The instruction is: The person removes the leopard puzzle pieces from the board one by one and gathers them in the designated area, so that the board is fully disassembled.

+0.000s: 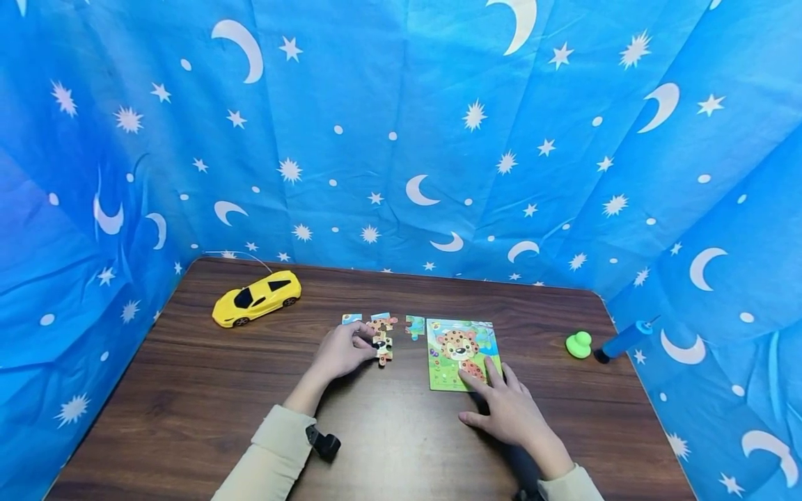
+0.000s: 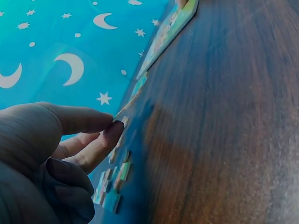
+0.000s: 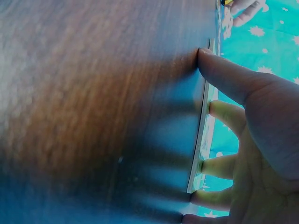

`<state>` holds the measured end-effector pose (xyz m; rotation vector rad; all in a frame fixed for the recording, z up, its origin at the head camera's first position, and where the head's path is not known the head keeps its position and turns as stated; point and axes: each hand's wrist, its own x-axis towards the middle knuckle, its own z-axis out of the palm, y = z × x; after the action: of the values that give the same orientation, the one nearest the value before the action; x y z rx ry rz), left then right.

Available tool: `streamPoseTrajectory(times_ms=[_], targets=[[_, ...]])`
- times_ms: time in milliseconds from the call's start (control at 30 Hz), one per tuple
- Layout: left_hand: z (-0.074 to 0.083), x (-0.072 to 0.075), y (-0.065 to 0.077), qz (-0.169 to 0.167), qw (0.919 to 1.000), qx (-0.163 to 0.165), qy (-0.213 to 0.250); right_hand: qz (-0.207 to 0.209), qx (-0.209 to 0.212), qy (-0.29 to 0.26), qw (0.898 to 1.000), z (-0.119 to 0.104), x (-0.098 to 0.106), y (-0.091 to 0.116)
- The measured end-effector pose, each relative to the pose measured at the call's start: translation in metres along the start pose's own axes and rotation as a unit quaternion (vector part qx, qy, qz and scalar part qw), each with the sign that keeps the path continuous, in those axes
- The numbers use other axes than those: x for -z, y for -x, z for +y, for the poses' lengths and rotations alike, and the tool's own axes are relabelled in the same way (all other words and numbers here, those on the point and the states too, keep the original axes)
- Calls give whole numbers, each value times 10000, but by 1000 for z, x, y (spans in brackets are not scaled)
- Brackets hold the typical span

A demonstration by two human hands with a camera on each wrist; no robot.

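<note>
My left hand (image 1: 343,350) pinches a puzzle piece (image 1: 383,342) with part of a spotted animal's face, low over the table; in the left wrist view the fingertips hide most of it. Just behind lie a spotted ear piece (image 1: 381,322) and a blue-edged piece (image 1: 351,318). To their right is a green and blue piece (image 1: 414,326). My right hand (image 1: 509,409) has its fingers spread, with fingertips resting on the front right part of a leopard picture board (image 1: 446,372). Its thumb touches the wood beside the board in the right wrist view.
A yellow toy car (image 1: 258,298) stands at the back left of the brown wooden table (image 1: 401,445). At the right edge are a light green rubber duck (image 1: 578,344) and a blue tube-like thing (image 1: 626,339) with a black end. A blue moon-and-star curtain (image 1: 401,139) hangs behind the table.
</note>
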<state>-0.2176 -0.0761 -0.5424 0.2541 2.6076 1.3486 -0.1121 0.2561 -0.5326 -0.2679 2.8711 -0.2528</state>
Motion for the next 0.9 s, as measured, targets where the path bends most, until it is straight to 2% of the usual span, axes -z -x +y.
streamPoseTrajectory(times_ms=[467,900], targets=[[0,-4,-3,164,9962,205,-836,83,64,-31,9999,0,0,0],[3,-6,-6,229,9899,23,-1396,116,13,-157,9998,-2,3,2]])
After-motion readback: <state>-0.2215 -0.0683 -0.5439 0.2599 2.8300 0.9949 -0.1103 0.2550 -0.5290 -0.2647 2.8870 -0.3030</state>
